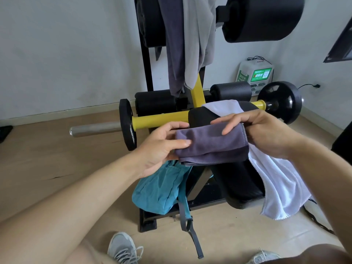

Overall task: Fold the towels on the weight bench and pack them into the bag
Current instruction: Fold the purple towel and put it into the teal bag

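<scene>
A person standing over a weight bench holds a folded purple towel (211, 143) in both hands, just above the bench's black padded table (236, 180). The left hand (162, 147) pinches the towel's left end, thumb on top and fingers (179, 126) curled behind. The right hand (261, 132) grips the right end, where a stitched hem shows, its fingers lying over the top fold.

The bundle already looks to be folded into a compact rectangle of several layers. It sags slightly between the hands, which suggests soft, light cloth that will give no resistance but will spring open if released at one end. Holding both short ends, or pinching all layers together along the folded edge, seems the safest way to keep it neat.

A teal bag (160, 187) hangs or leans just below the left hand, against the bench frame, its grey straps trailing to the floor; whether its mouth is open cannot be told. It too looks limp and will probably need one hand to hold it open.

A white towel (282, 185) is draped unfolded over the table's right side, touching the right wrist. A dark grey towel (171, 54) and a light grey towel (198, 35) hang from the upright pads behind. Three towels appear still to be folded.
</scene>
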The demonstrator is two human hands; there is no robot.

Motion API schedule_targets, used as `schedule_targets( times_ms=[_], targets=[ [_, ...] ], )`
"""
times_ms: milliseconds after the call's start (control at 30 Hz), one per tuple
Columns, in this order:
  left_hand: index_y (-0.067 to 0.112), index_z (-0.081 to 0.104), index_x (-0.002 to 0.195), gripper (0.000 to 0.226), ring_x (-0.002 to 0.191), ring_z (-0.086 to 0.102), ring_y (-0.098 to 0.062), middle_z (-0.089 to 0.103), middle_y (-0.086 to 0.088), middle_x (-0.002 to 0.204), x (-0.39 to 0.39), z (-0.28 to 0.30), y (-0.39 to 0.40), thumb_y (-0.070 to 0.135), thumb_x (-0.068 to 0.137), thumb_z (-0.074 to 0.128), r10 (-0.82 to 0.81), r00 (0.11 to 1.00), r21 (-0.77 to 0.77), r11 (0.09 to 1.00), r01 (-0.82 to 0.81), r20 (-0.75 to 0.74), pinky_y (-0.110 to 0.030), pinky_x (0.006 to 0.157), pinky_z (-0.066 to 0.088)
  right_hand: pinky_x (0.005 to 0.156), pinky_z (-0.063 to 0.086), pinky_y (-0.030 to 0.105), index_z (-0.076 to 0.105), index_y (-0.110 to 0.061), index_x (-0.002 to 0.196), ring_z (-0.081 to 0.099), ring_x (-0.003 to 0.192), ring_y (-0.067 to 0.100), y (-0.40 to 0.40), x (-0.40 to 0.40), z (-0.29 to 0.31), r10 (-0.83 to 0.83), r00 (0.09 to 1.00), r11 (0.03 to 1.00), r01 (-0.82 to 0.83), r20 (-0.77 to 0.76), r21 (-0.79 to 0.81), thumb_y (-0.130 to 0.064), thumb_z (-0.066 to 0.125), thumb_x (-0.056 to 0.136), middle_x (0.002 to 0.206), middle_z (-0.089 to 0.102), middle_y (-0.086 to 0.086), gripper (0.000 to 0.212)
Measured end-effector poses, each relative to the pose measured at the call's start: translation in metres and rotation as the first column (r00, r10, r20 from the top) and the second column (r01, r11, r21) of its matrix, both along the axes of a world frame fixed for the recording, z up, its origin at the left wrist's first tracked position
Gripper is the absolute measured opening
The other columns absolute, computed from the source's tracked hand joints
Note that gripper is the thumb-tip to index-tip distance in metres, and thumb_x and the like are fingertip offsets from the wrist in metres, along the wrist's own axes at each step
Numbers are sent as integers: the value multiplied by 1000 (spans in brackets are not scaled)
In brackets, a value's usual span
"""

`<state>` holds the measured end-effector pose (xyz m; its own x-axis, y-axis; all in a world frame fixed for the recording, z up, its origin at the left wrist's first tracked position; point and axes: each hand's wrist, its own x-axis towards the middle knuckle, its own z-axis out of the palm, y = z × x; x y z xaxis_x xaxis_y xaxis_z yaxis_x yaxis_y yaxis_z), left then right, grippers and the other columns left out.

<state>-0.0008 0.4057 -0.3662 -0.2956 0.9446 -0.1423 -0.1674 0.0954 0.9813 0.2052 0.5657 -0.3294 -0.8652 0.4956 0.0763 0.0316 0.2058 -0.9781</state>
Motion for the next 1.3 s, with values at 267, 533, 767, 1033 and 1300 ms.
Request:
schedule_targets(
  times_ms=[267,533,767,1033,1300],
  targets=[
    [47,32,155,59,150,11,6,21,21,165,25,-25,14,49,100,54,-111,641,-35,991,130,-759,-25,123,12,88,52,13,78,-14,85,69,110,5,10,11,-10,-105,982,975,70,158,211,33,28,78,110,77,-5,69],
    [40,-6,159,100,156,-9,-5,0,13,171,37,-40,20,62,90,62,-45,191,-10,983,182,-980,-33,128,-2,92,54,19,81,-25,68,69,109,5,17,18,-13,-171,979,947,133,110,291,33,38,73,111,75,-14,73],
    [34,40,154,79,135,46,-11,47,11,152,31,-32,17,24,86,78,176,189,216,952,218,-966,-27,115,36,101,52,31,80,-30,65,68,110,9,17,21,-11,-164,983,906,116,84,408,32,40,75,113,74,-11,74],
    [42,16,160,90,156,15,-13,19,7,169,25,-34,26,20,90,67,56,113,79,975,209,-992,-44,129,8,94,46,11,74,-26,60,62,108,-5,20,23,-7,-228,971,777,139,69,613,30,37,70,119,68,-10,68],
    [45,27,155,49,154,5,2,20,18,167,19,-42,31,45,107,39,-11,485,43,994,100,-875,-39,129,4,104,42,21,76,-41,61,55,120,-4,21,26,-3,-242,922,731,-31,301,682,22,35,68,125,61,-29,75]
  ],
)
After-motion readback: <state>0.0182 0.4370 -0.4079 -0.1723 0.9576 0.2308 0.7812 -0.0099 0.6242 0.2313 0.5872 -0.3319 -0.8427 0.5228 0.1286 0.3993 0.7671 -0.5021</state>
